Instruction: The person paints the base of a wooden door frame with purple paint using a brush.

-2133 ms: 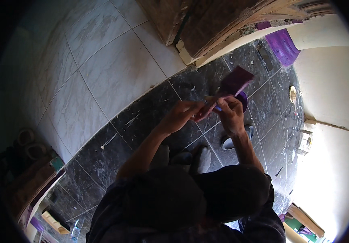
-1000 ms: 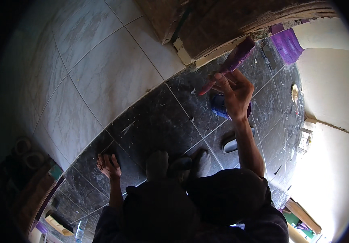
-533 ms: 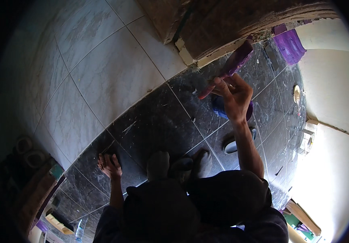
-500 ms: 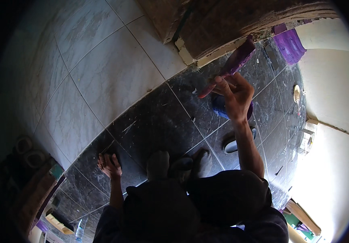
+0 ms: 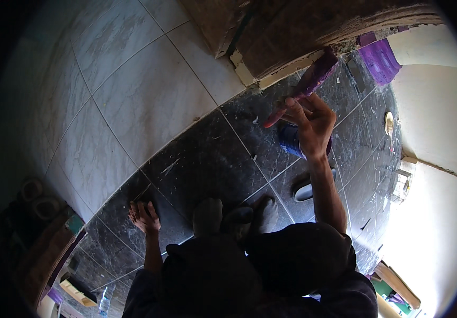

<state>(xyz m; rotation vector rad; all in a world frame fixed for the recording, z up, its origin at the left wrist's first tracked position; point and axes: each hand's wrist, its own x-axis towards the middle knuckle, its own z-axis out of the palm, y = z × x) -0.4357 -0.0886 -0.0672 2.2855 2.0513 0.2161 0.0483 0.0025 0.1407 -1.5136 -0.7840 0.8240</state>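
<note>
My right hand (image 5: 316, 124) pinches a paintbrush (image 5: 316, 74) with a reddish handle and a head coated in purple paint. The brush slants up and right, its tip at the lower edge of the brown wooden panel (image 5: 302, 26); whether it touches cannot be made out. Partly hidden behind that hand, a blue paint can (image 5: 289, 139) stands on the dark floor. Away to the left, my left hand (image 5: 144, 216) rests on the dark tiles, fingers stretched out and holding nothing.
Purple paint covers a block (image 5: 379, 61) at the base of the wall, upper right. A dark slipper (image 5: 303, 191) lies beside my right forearm. White marbled tiles (image 5: 127, 100) meet the dark floor along a curved edge. Lower left shows a plastic bottle (image 5: 105, 302).
My right hand and the paintbrush have shifted slightly to the right along the panel's lower edge. The left hand has stayed in place.
</note>
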